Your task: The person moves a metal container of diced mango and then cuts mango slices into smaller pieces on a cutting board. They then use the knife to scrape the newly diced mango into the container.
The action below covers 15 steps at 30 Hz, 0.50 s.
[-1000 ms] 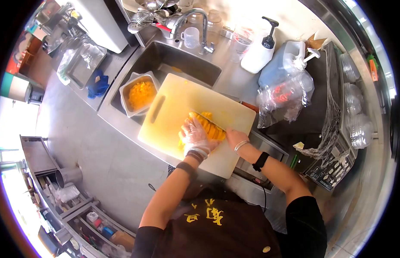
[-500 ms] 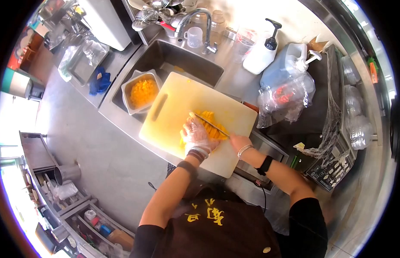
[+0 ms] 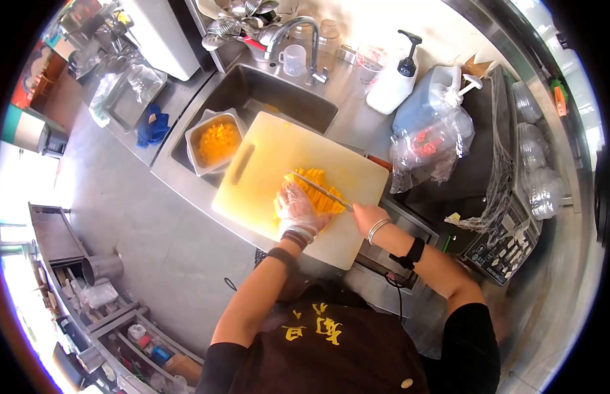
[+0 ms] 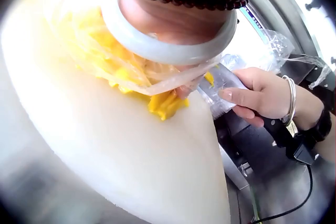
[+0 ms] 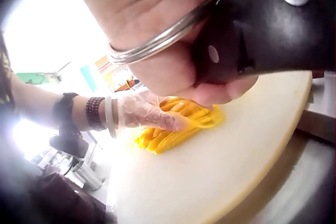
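My gloved left hand point(image 3: 295, 205) holds a pile of yellow mango strips point(image 5: 168, 141) on the cutting board point(image 3: 272, 144). In the right wrist view its thumb lies along the pile's near side. My bare right hand point(image 3: 368, 218) grips a knife point(image 3: 321, 189) by its dark, riveted handle point(image 5: 226, 35). The blade slants across the strips in the head view, its tip close to my left fingers. A bit of yellow fruit sticks to the broad blade point(image 4: 218, 95) in the left wrist view.
A square white tub point(image 3: 194, 161) of diced yellow fruit stands in the sink point(image 3: 298, 108), left of the board. Behind are a faucet point(image 3: 315, 56) and a white pump bottle point(image 3: 391, 85). A plastic-wrapped jug point(image 3: 426, 105) and a black appliance point(image 3: 475, 171) stand on the right.
My right hand has shifted slightly right with the knife, and more of the blade shows above the mango strips. My left hand stays nearly in place on the pile.
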Available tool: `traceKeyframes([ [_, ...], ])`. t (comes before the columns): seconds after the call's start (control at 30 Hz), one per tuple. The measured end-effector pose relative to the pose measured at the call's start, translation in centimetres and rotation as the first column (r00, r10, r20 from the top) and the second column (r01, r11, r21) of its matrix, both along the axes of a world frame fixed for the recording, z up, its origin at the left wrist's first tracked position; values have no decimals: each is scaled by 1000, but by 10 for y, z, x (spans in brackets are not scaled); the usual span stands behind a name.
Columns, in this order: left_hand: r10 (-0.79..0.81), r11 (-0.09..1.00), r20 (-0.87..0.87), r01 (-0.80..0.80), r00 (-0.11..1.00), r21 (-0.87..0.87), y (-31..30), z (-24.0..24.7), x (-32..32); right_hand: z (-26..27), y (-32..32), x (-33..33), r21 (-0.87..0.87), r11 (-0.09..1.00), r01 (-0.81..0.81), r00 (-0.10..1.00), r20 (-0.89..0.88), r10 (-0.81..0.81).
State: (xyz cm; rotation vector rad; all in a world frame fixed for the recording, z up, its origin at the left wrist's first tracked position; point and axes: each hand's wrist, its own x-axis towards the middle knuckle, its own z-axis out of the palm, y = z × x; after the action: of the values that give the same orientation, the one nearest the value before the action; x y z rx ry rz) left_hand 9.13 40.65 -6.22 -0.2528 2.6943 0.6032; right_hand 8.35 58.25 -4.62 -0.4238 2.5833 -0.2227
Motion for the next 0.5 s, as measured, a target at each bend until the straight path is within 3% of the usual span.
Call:
traceKeyframes([
  [0.1, 29, 997, 8, -28, 1000, -76, 2, 12, 2, -16, -2, 5, 55, 998, 13, 999, 37, -15],
  [0.3, 41, 997, 15, -40, 999, -62, 2, 17, -2, -52, -16, 7, 49, 995, 85, 996, 27, -86],
  [0.5, 29, 1000, -50, -29, 998, 7, -4, 7, 7, -25, -7, 3, -42, 997, 62, 998, -24, -63],
])
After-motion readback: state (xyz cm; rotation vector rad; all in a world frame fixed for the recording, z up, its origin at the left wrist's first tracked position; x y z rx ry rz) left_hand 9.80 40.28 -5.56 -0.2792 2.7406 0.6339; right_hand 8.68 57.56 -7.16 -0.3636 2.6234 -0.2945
